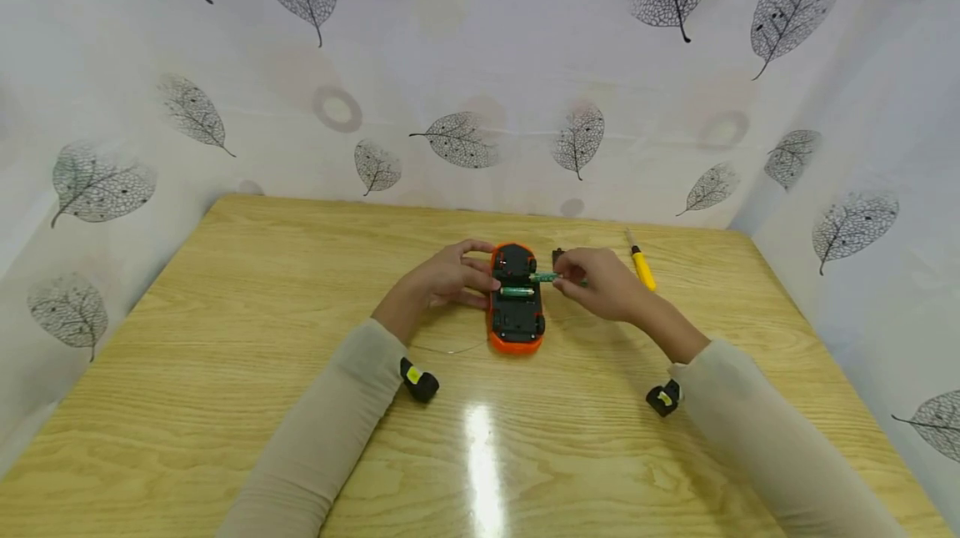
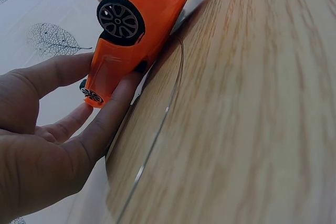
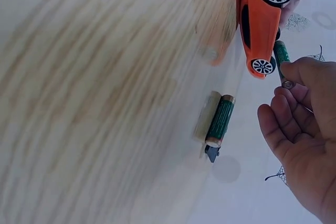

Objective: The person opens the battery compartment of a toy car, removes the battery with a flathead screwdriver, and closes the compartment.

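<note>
An orange toy car lies upside down on the table, its black underside facing up. One green battery sits crosswise in its open compartment. My left hand holds the car from the left side, its fingers spread against the orange body. With thumb and fingertips, my right hand pinches a second green battery over the compartment's right edge. That battery points toward the car in the right wrist view. Another green battery rests on the table near the right hand.
A yellow-handled screwdriver lies to the right, its tip toward the wall. Beyond the right hand is a small black piece, partly hidden. A thin wire runs along the table by the car. A leaf-patterned cloth hangs behind.
</note>
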`<state>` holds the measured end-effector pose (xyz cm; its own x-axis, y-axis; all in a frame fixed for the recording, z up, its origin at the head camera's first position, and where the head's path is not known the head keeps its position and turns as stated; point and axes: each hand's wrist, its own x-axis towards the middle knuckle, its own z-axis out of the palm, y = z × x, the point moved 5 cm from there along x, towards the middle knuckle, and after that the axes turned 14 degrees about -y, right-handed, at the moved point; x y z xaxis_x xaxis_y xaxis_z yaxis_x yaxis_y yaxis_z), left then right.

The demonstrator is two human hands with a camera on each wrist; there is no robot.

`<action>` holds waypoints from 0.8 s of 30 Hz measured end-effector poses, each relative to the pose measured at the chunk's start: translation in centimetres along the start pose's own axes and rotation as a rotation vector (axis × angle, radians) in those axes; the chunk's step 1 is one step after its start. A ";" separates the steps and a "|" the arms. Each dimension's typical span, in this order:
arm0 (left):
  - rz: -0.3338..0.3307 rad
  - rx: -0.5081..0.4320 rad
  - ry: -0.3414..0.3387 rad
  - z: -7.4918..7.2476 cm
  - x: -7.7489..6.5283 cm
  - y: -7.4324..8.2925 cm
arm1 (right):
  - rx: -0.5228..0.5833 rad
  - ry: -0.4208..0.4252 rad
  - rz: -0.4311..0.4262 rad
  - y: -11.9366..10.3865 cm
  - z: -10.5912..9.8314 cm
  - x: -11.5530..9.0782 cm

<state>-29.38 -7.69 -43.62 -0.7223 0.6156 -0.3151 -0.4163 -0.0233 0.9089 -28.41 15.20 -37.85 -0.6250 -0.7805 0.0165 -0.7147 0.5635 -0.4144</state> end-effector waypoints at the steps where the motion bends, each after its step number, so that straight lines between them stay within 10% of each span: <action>1: 0.000 0.000 0.001 0.0 0.0 0.0 | 0.000 0.001 0.000 0.0 -0.1 -0.1; 24: 0.006 0.004 0.008 0.0 -0.1 0.0 | -0.006 -0.036 0.075 2.9 0.0 -2.2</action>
<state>-29.28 -7.79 -43.59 -0.7290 0.6095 -0.3115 -0.4099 -0.0241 0.9118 -29.13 18.54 -39.08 -0.6651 -0.7453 -0.0475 -0.6681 0.6222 -0.4081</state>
